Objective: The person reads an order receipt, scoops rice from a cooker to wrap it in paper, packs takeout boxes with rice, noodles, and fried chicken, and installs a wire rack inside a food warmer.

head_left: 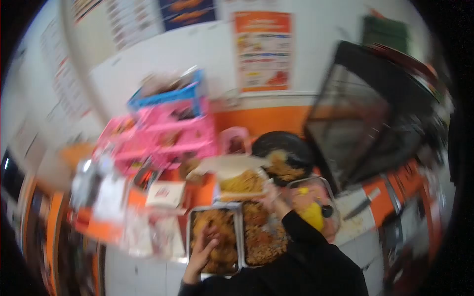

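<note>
My left hand (203,249) is over the left metal tray (189,237), which holds brown fried pieces; its fingers are apart and nothing shows in them. My right hand (272,194), which seems to wear a clear glove, is against the right side of an open takeaway box (220,196). Blur smears its fingers, so their grip is unclear. Yellow rice or noodles (244,182) fill the box, and its pale lid (224,165) stands up behind. Below the right hand lies a second metal tray (242,246) with chopped brown food, partly covered by my right sleeve.
A black pan (264,143) with more yellow food stands behind. To the right are a tray with yellow items (312,217), a knife (363,207) and a dark glass-fronted cabinet (340,108). Pink baskets (158,128), a closed box (165,193) and plastic bags (136,234) lie left.
</note>
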The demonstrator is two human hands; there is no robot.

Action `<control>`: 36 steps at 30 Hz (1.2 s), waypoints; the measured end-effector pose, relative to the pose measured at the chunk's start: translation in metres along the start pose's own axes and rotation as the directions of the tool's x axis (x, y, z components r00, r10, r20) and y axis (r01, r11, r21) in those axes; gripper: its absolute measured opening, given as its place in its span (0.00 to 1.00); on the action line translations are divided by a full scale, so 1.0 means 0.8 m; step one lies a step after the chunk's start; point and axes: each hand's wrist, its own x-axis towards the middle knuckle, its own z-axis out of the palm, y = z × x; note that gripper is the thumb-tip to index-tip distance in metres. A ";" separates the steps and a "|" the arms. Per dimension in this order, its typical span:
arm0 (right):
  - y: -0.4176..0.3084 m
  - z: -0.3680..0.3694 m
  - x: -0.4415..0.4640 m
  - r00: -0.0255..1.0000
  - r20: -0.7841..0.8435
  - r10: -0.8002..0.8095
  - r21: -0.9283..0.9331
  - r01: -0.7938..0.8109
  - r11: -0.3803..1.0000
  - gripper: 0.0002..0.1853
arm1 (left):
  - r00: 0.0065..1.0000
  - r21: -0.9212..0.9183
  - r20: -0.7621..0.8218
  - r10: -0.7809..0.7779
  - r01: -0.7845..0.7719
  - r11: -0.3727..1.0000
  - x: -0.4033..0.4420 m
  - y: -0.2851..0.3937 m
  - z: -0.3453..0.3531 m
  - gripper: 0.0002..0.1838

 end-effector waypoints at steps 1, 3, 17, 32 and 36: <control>-0.012 0.001 -0.024 0.999 -0.011 -0.041 -0.063 0.041 0.997 0.29 | 0.996 -0.120 -0.049 -0.078 0.072 0.990 0.010 0.006 0.010 0.37; -0.056 0.030 -0.080 0.994 -0.098 0.053 0.051 -0.048 0.998 0.28 | 0.988 -0.175 -0.084 -0.129 0.113 0.978 0.052 -0.030 0.008 0.41; -0.151 -0.026 -0.313 0.956 -0.282 0.084 0.284 0.000 0.959 0.35 | 0.872 -0.356 0.436 -0.222 0.394 0.847 0.127 -0.034 0.179 0.39; -0.309 -0.329 -0.506 0.951 -0.309 -0.009 0.141 0.056 0.989 0.33 | 0.870 -0.468 0.472 -0.143 0.385 0.796 0.049 -0.160 0.536 0.42; -0.260 -0.467 -0.520 0.919 -0.376 -0.115 0.169 0.191 0.967 0.31 | 0.869 -0.374 0.446 -0.216 0.400 0.837 0.025 -0.186 0.643 0.47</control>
